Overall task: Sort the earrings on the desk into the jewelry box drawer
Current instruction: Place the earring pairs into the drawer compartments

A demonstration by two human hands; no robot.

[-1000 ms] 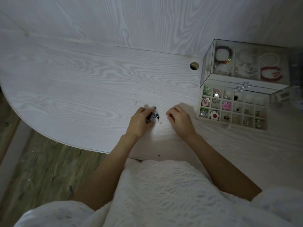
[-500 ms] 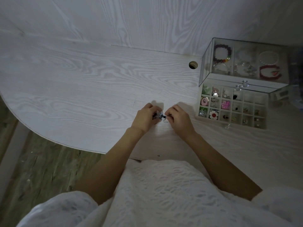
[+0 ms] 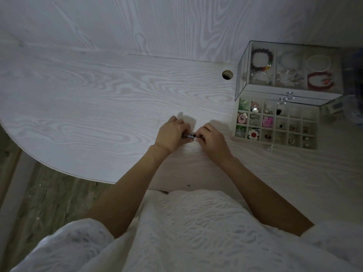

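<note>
My left hand (image 3: pixel 171 135) and my right hand (image 3: pixel 213 141) meet fingertip to fingertip low over the pale wooden desk (image 3: pixel 98 107). Between them they pinch a small dark beaded earring (image 3: pixel 191 136) with a wire hook; most of it is hidden by the fingers. To the right stands a glass jewelry box (image 3: pixel 243 79) with its drawer (image 3: pixel 235 122) pulled out toward me. The drawer's small square compartments hold several earrings, among them a pink flower, a white flower and green pieces.
The box's upper level holds bracelets, one dark beaded (image 3: pixel 261 58) and one red (image 3: pixel 319 82). A round cable hole (image 3: pixel 227 74) lies left of the box. A small clear bead (image 3: pixel 270 148) sits in front of the drawer. The desk's curved edge drops to the floor at left.
My left hand has carried the earring to the right, and my right hand has closed onto it. A second ago the hands were apart and the earring hung from the left fingers alone.
</note>
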